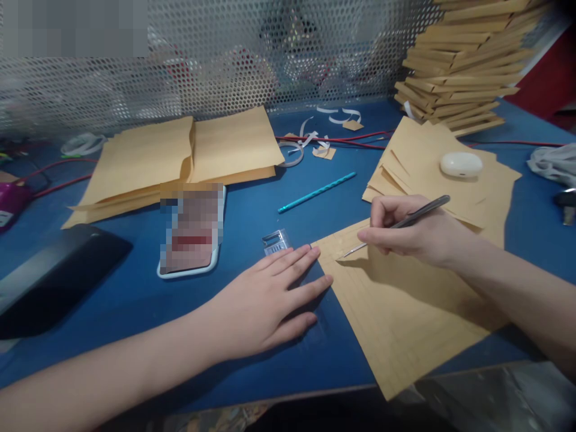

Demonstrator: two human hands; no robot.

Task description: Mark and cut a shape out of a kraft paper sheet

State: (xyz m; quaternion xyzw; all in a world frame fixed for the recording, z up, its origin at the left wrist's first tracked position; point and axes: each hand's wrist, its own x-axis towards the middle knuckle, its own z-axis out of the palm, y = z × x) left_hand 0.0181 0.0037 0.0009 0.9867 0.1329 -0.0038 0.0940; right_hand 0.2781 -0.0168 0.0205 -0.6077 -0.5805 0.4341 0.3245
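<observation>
Evidently your right hand (411,241) pinched a slim dark pen-like tool (423,211) with a silver tip; your left hand (265,300), loosely spread, gripped nothing and barely reached the tan kraft-paper sheet (405,327). Such light contact could have let it skew. Lower right of the frame, it lay flat, faintly lined, a corner overhanging the blue tabletop (252,207).

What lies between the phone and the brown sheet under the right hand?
In the head view: a small clear plastic case, the left hand and, farther back, a teal stick.
</observation>
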